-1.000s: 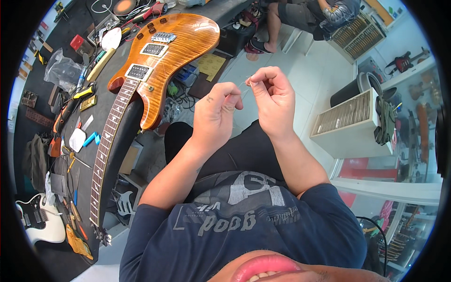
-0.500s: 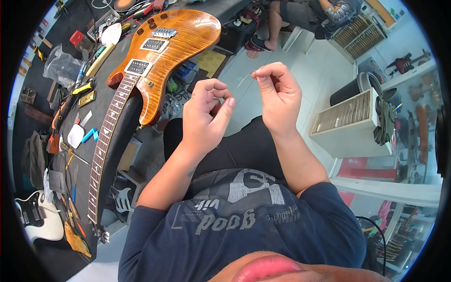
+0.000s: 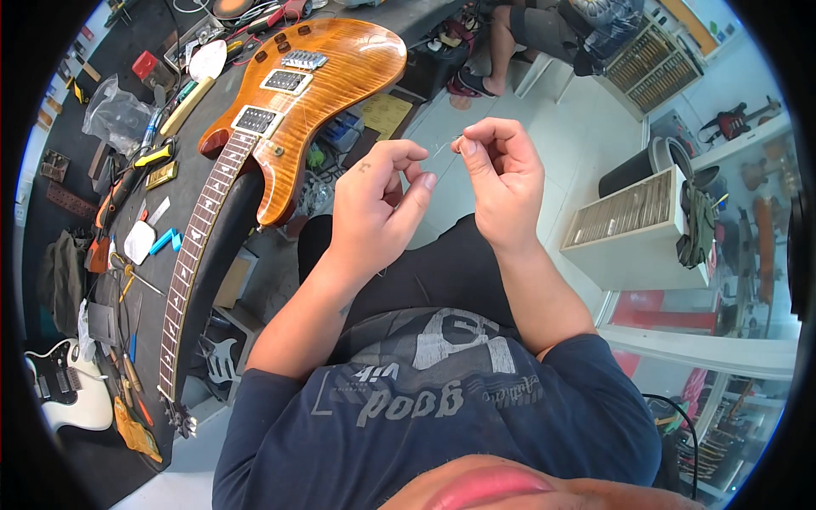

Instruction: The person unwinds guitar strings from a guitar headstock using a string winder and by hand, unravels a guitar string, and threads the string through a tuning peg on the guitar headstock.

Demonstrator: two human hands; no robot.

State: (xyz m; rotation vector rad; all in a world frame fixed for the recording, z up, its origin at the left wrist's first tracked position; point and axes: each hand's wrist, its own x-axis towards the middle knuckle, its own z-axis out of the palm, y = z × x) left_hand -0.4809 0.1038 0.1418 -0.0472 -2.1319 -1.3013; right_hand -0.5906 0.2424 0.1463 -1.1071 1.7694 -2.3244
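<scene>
My right hand [image 3: 503,183] is raised in front of my lap, with thumb and index finger pinched on the end of a thin, shiny wire-like string [image 3: 438,150]. The string shows faintly in the gap between my hands. My left hand [image 3: 378,200] is just left of it, its fingers loosely curled and its index fingertip apart from the thumb. I see nothing gripped there. Left of my hands, an amber flamed-top electric guitar [image 3: 340,72] lies face up on the dark workbench [image 3: 93,297], its neck pointing toward me.
Pliers, screwdrivers and other tools crowd the bench beside a clear plastic bag [image 3: 115,119]. A white guitar body [image 3: 81,408] lies near left. Right are a white cabinet [image 3: 637,229] and a black bin [image 3: 629,174]. Another person [image 3: 544,34] sits at the far side.
My left hand has moved slightly right and up, closing the gap to my right hand. Less of the string shows between them, and the right pinch remains.
</scene>
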